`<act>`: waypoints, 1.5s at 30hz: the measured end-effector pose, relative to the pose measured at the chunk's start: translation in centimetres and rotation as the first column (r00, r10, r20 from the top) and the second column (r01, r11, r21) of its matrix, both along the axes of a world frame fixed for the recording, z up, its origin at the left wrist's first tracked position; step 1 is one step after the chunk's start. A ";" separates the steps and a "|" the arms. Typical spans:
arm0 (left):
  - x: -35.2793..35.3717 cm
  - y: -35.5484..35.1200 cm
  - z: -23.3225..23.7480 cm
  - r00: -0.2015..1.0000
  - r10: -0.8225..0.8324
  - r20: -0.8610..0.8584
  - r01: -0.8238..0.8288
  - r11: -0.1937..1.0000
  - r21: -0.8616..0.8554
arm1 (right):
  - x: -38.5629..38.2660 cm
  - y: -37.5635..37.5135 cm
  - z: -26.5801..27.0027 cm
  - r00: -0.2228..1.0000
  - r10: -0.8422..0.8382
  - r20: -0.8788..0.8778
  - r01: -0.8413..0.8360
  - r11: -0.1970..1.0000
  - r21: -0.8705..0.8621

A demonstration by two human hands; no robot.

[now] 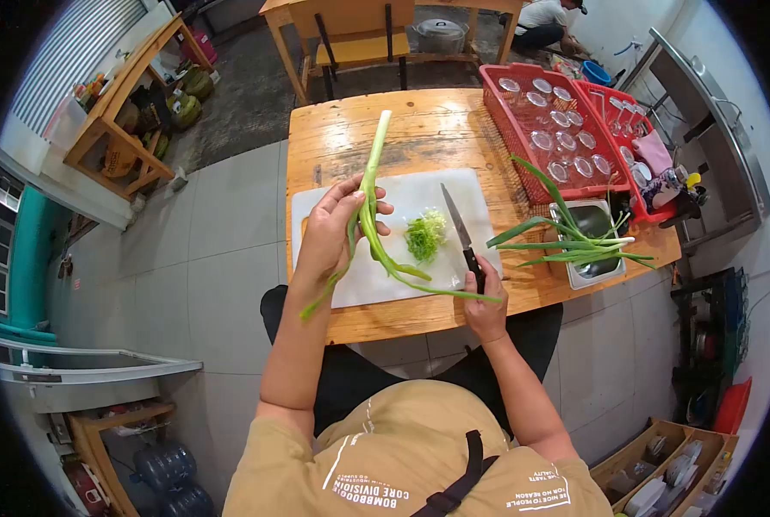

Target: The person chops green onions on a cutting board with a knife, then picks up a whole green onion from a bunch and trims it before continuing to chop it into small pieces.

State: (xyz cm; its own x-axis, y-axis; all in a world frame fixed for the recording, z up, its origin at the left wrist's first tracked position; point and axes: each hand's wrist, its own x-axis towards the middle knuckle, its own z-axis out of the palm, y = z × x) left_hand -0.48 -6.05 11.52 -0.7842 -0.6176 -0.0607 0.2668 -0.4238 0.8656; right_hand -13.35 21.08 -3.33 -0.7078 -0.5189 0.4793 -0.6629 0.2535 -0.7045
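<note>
My left hand (337,220) grips a green onion (374,164) above the left part of a white cutting board (428,185). Its pale stem points away from me, and its green leaves hang down toward my right hand. In my right hand (486,302) is a knife (460,222), held by its black handle with the blade pointing away over the board. Between the two hands lies a small pile of chopped green onion (425,236) on the board.
More green onions (574,241) lie across a metal container (598,271) at the table's right. Behind it, a red crate (510,112) holds several glasses, beside a second red basket (604,108). A wooden chair (361,43) stands beyond the table; a person (544,21) crouches at the back.
</note>
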 end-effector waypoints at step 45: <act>-0.2 -3.7 -4.3 0.733 0.322 0.598 0.643 -0.042 -0.765 | -0.1 0.5 -0.3 1.000 0.014 -0.001 -0.014 0.999 -0.033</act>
